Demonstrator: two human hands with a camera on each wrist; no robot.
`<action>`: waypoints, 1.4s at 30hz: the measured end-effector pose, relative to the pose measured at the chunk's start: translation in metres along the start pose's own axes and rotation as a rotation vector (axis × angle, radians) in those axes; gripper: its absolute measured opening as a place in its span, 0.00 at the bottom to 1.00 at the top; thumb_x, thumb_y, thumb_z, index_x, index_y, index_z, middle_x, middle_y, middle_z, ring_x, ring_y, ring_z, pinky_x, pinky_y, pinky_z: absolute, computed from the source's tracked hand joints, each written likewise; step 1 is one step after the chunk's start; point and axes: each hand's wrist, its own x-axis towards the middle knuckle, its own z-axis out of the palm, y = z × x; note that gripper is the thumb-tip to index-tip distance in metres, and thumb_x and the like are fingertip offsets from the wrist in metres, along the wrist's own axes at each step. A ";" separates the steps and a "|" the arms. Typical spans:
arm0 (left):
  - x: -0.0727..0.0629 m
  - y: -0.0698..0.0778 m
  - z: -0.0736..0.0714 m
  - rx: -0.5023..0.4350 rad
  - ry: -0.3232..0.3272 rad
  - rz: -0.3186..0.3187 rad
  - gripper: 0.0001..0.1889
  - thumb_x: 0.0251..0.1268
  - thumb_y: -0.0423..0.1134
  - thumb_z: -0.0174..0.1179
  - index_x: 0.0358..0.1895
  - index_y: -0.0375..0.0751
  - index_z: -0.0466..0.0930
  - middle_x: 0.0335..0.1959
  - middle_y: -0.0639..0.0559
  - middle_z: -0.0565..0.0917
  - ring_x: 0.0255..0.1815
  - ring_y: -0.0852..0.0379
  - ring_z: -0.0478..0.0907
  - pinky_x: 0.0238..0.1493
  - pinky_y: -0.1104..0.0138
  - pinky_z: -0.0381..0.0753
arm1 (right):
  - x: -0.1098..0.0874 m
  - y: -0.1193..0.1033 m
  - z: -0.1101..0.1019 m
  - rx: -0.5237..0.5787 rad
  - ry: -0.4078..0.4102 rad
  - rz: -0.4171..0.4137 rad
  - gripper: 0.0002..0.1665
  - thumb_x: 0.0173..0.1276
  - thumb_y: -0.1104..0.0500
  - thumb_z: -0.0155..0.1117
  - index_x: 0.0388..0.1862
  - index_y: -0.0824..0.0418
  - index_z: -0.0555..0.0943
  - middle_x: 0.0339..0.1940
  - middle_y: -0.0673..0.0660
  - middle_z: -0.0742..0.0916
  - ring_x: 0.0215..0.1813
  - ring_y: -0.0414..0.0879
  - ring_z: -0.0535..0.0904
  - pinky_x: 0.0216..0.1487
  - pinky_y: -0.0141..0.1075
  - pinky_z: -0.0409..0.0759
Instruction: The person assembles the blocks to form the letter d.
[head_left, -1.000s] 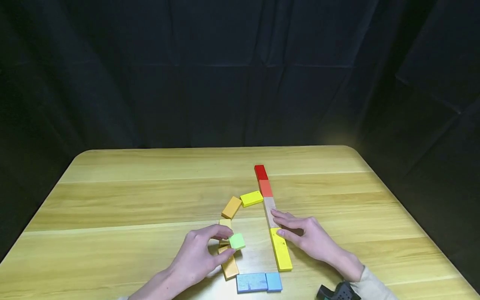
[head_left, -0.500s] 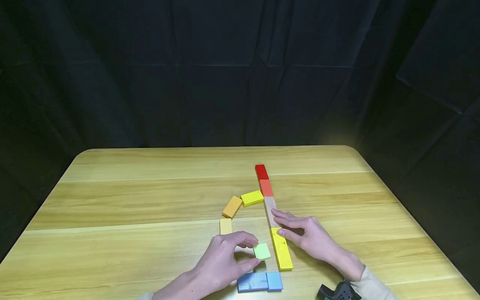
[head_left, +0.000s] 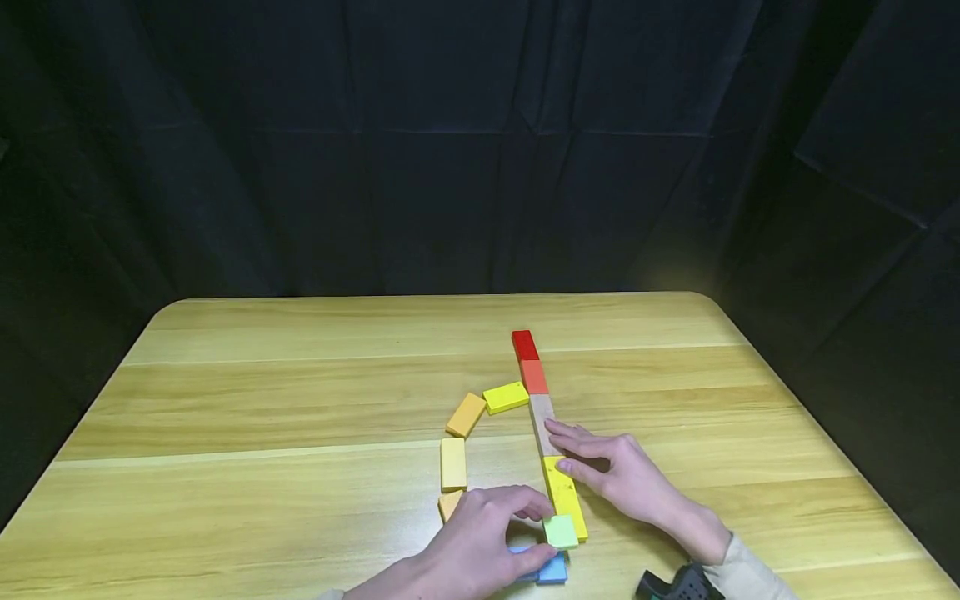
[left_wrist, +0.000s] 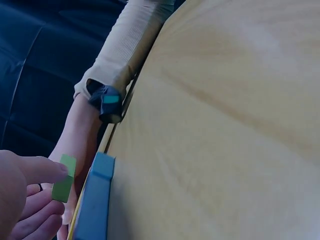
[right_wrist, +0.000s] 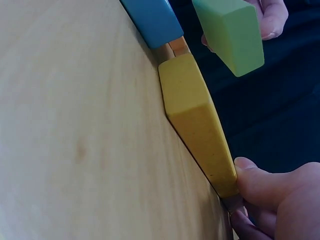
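My left hand (head_left: pixel 476 533) pinches a small light-green block (head_left: pixel 560 532) between thumb and fingers. In the head view the green block overlaps the near end of a long yellow block (head_left: pixel 562 487); in the right wrist view it is held up off the table, apart from the yellow one. My right hand (head_left: pixel 622 475) lies along the row, thumb touching the yellow block and fingertips at the plain wooden block (head_left: pixel 539 417) beyond it. Two blue blocks (head_left: pixel 552 570) lie close to the yellow block's near end, partly hidden behind my left hand.
The row runs on to a coral block (head_left: pixel 534 377) and a red block (head_left: pixel 525 345). A short yellow block (head_left: pixel 506 397), an orange block (head_left: pixel 466 414), a cream block (head_left: pixel 453 465) and another orange block (head_left: pixel 449 503) curve round to the left. Dark cloth (head_left: pixel 450 167) hangs behind the table.
My left hand has carried the green block right and towards the near edge, from beside the left curve to the long yellow block's near end. The right hand has stayed in place.
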 end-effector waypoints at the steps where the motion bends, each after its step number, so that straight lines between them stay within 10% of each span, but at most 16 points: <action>1: 0.000 0.000 0.001 0.007 0.001 0.009 0.12 0.60 0.40 0.71 0.46 0.46 0.83 0.44 0.59 0.88 0.46 0.69 0.83 0.48 0.79 0.80 | 0.000 0.000 0.000 0.001 0.001 -0.001 0.25 0.70 0.46 0.66 0.64 0.49 0.81 0.68 0.39 0.78 0.72 0.45 0.72 0.70 0.51 0.71; 42: 0.003 -0.005 0.028 0.143 -0.007 0.207 0.12 0.55 0.41 0.72 0.40 0.43 0.84 0.35 0.58 0.85 0.37 0.73 0.75 0.39 0.90 0.66 | -0.001 -0.003 -0.001 0.004 -0.004 0.013 0.25 0.70 0.45 0.65 0.64 0.49 0.80 0.69 0.38 0.77 0.72 0.44 0.71 0.70 0.52 0.71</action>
